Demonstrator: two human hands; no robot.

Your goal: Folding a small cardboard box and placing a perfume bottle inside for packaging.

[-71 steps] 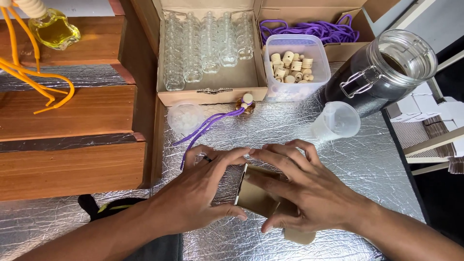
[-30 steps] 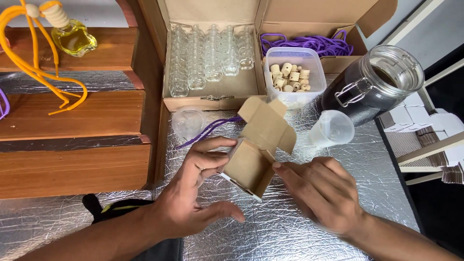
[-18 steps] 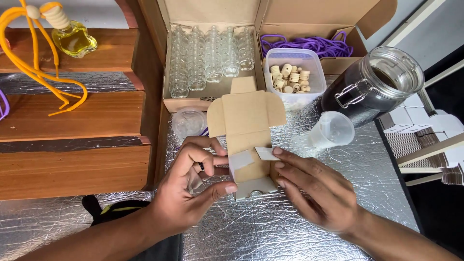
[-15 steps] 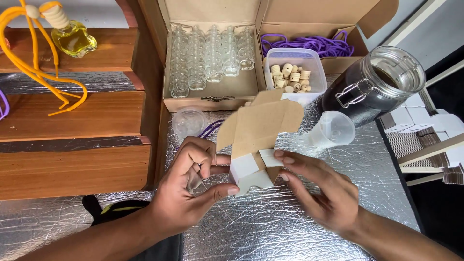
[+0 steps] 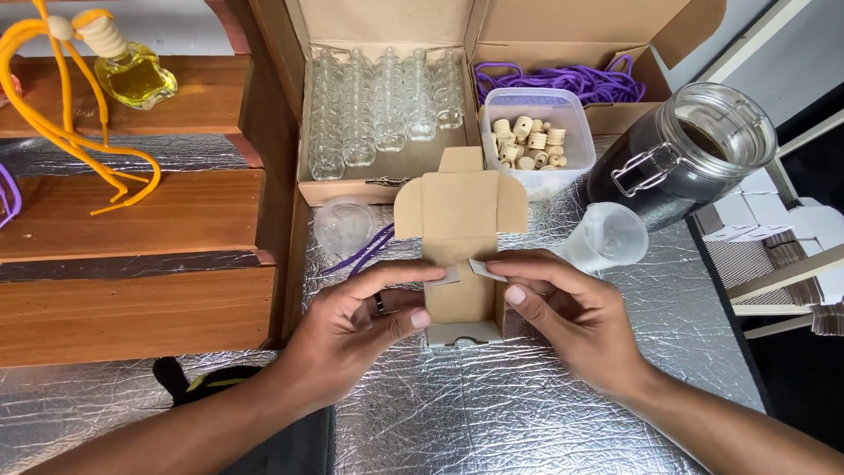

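Silver foil tabletop (image 5: 563,413); small cardboard box (image 5: 462,264) sits between left hand (image 5: 352,330) and right hand (image 5: 576,312), both pinching its flaps.

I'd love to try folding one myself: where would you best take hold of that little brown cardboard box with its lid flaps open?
Probably by the two long side walls of the little brown cardboard box, coming in from left and right, as the left hand and right hand do. It lies flat on the silver foil mat, its lid flaps spread at the far end, so the sides are free to pinch.
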